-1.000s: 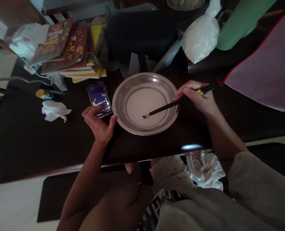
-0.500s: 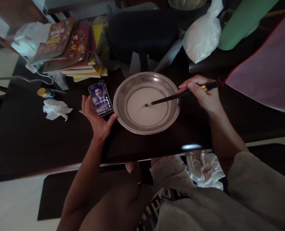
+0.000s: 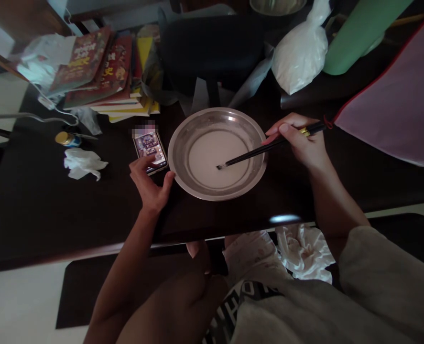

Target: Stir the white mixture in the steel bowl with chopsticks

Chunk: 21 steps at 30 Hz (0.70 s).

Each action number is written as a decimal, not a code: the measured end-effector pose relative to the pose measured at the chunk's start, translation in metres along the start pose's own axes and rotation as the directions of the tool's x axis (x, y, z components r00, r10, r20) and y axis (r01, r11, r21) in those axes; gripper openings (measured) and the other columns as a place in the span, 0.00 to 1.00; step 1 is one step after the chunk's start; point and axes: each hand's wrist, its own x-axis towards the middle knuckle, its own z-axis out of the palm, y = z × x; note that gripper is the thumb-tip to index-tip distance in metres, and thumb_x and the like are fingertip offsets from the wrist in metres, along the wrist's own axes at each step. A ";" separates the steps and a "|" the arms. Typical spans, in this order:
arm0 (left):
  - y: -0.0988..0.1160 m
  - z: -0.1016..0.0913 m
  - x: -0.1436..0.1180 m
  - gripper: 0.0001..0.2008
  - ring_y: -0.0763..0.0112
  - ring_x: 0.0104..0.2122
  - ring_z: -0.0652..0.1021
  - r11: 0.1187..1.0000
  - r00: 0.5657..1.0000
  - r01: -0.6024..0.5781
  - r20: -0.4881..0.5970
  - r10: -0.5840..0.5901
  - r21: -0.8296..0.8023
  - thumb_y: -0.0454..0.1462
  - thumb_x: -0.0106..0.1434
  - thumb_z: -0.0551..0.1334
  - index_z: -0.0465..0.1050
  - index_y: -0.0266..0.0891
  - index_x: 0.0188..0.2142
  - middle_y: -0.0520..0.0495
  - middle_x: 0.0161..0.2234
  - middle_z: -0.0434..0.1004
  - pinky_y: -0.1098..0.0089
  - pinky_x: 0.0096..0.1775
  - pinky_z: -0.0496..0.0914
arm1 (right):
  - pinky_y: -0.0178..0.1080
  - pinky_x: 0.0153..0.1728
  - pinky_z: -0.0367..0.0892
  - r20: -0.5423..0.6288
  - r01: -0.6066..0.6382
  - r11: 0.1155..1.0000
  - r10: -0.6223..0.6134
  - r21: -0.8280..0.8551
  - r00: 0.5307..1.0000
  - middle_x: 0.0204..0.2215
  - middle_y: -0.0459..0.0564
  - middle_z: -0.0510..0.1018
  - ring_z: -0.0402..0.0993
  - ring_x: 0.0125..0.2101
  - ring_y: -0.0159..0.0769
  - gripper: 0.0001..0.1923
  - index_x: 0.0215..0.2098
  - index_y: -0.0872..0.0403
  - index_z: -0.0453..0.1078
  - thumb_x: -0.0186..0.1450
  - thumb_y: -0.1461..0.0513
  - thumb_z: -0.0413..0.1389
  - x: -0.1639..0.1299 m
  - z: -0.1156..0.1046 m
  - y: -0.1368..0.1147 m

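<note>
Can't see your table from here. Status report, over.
Right grip around black chopsticks, tips inside metal bowl. Left grip open, partly over phone, thumb at bowl's rim. Phone close beside bowl.

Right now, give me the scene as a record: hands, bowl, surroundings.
left hand: fingers over phone, contact unclear; thumb at bowl rim
right hand: holds chopsticks, tips at the whitish contents
bowl: metal, on dark table
left of phone: tissue, gold-lidded jar
back left: books
back right: white bag
</note>
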 end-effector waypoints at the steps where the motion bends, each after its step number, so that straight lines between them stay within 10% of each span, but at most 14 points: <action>1: 0.002 0.000 0.000 0.26 0.59 0.42 0.74 0.998 0.998 -0.030 -0.060 0.033 0.051 0.52 0.68 0.60 0.63 0.44 0.59 0.41 0.46 0.72 0.53 0.47 0.66 | 0.39 0.30 0.77 0.035 -0.011 1.000 0.010 0.005 0.999 0.26 0.45 0.83 0.82 0.28 0.35 0.13 0.33 0.46 0.81 0.66 0.49 0.61 -0.001 0.001 0.000; 5: 0.009 -0.001 0.001 0.15 0.66 0.33 0.76 0.983 0.985 -0.161 0.082 0.154 0.089 0.44 0.74 0.52 0.74 0.43 0.50 0.48 0.33 0.78 0.59 0.44 0.65 | 0.40 0.34 0.79 0.078 0.004 1.000 -0.003 -0.018 0.997 0.28 0.45 0.84 0.83 0.30 0.36 0.11 0.33 0.45 0.82 0.66 0.51 0.61 -0.001 0.002 -0.002; 11: 0.013 -0.002 0.002 0.20 0.65 0.34 0.78 0.950 0.937 -0.312 0.158 0.313 -0.029 0.39 0.75 0.47 0.74 0.41 0.54 0.45 0.42 0.83 0.59 0.43 0.64 | 0.37 0.28 0.76 -0.006 0.002 0.999 -0.001 0.054 1.000 0.25 0.45 0.83 0.81 0.25 0.33 0.12 0.32 0.48 0.81 0.67 0.52 0.61 -0.001 0.001 -0.001; 21: 0.011 -0.003 0.000 0.25 0.63 0.30 0.76 0.970 0.950 -0.239 0.200 0.242 -0.038 0.43 0.74 0.42 0.75 0.42 0.54 0.44 0.38 0.83 0.57 0.41 0.66 | 0.35 0.27 0.75 -0.029 -0.005 0.998 0.007 0.069 1.000 0.25 0.43 0.83 0.81 0.24 0.31 0.11 0.32 0.49 0.81 0.67 0.53 0.61 -0.001 0.001 0.002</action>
